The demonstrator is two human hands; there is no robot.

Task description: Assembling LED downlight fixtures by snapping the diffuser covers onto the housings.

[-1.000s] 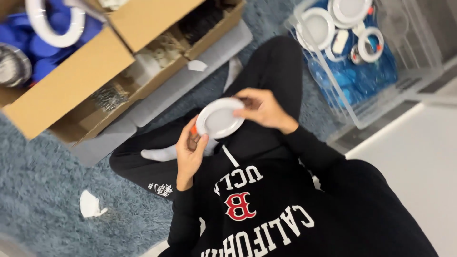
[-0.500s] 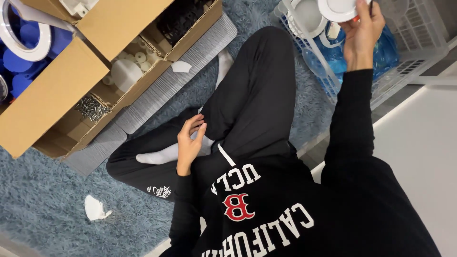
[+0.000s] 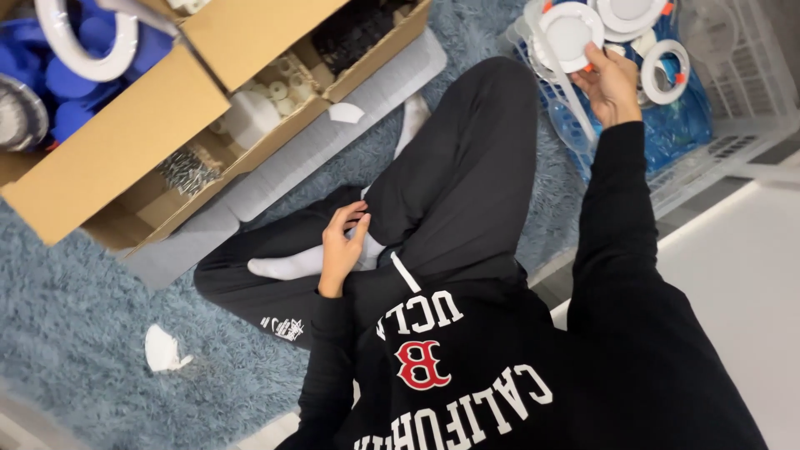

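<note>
My right hand (image 3: 612, 83) reaches out over a clear plastic crate (image 3: 750, 92) at the upper right and grips the edge of a white round disc (image 3: 571, 35) with orange clips. The disc hangs just above other white discs (image 3: 629, 12) and a white ring (image 3: 664, 71) that lie in the crate on blue wrapping. My left hand (image 3: 342, 246) rests on my crossed legs beside a white sock (image 3: 287, 265), with its fingers loosely curled and nothing visible in them.
An open cardboard box (image 3: 117, 158) stands at the upper left with a pile of screws (image 3: 187, 171), small white parts, blue caps (image 3: 75, 83) and a white ring (image 3: 79, 42). A white scrap (image 3: 162, 350) lies on the blue carpet. White floor (image 3: 733, 275) at right.
My right hand carried the white disc from my lap up and right to the crate. My left hand let go of it and dropped onto my leg.
</note>
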